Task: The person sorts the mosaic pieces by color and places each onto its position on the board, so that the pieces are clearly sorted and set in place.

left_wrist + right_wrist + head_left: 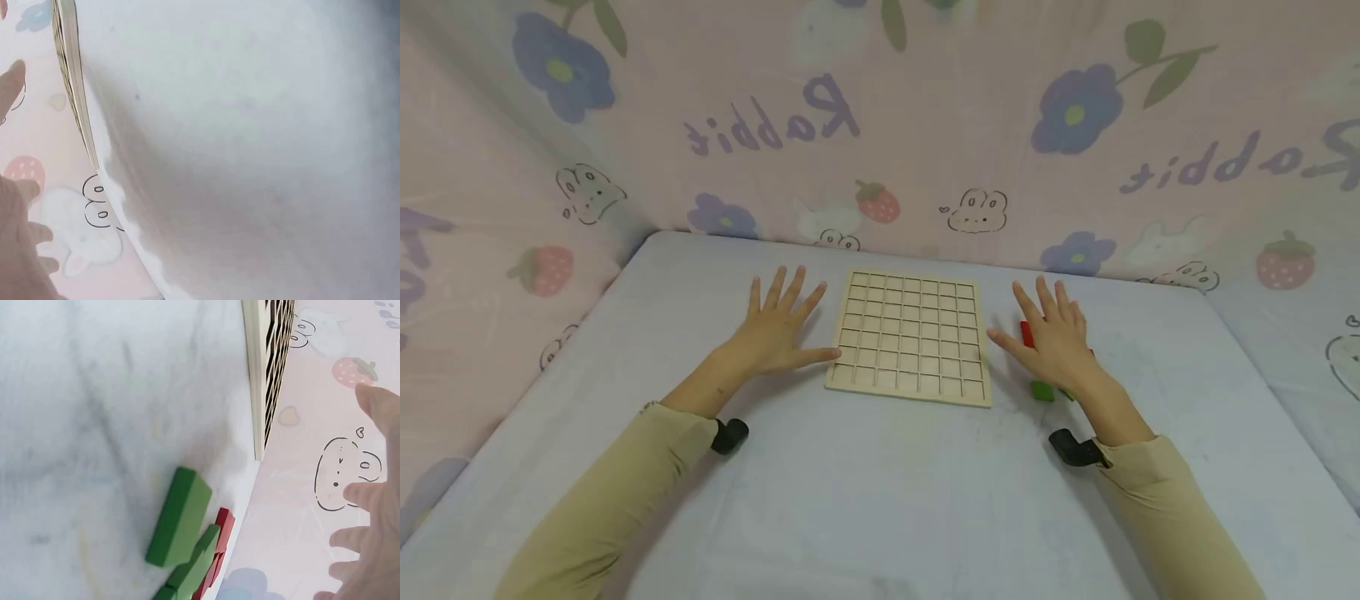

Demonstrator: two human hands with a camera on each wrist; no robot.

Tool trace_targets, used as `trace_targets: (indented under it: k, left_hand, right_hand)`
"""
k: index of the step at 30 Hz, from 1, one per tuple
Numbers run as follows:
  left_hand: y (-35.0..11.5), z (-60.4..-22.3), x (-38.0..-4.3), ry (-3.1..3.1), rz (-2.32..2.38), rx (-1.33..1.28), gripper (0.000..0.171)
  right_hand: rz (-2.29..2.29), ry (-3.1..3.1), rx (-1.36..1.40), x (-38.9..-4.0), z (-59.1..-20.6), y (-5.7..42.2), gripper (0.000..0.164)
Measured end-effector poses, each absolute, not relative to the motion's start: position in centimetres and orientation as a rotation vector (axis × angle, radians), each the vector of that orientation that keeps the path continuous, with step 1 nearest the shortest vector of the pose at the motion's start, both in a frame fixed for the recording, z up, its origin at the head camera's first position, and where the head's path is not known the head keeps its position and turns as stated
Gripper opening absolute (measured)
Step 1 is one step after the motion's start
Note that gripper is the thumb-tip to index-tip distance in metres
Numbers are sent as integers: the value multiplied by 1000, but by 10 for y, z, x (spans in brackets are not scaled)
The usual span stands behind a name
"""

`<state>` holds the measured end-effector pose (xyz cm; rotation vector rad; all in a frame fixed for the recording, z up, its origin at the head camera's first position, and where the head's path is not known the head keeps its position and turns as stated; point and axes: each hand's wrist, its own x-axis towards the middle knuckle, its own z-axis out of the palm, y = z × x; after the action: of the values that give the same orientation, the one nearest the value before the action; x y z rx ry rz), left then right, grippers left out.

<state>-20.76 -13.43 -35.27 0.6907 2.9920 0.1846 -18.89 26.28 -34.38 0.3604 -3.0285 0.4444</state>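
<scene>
A pale wooden grid board, divided into small square cells, lies flat between my two hands. To its left my left hand is spread with straight fingers, the thumb tip overlapping the board's left edge in the head view. My right hand, also spread, is over a small group of blocks right of the board. From under it show a red block and a green block; the hand hides much of the rest. In the right wrist view a green block lies beside further green and red blocks. Neither hand holds anything.
A white cloth covers the table. Behind and at the sides hangs a pink curtain printed with rabbits, flowers and strawberries. Each wrist wears a black camera mount, one at the left cuff and one at the right.
</scene>
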Motion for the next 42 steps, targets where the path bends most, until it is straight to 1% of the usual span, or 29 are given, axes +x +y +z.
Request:
trace_targets:
  k: [20, 31, 42]
  left_hand:
    - [-130, -356, -202, 2776, 193, 803, 111]
    - [-126, -354, -202, 2722, 191, 838, 109]
    - [-121, -352, -203, 2669, 160, 854, 107]
  right_hand:
    - [514, -3114, 371, -189, -344, 263, 87]
    - [575, -3116, 400, -188, -346, 267, 86]
    - [627, -3082, 467, -184, -345, 273, 76]
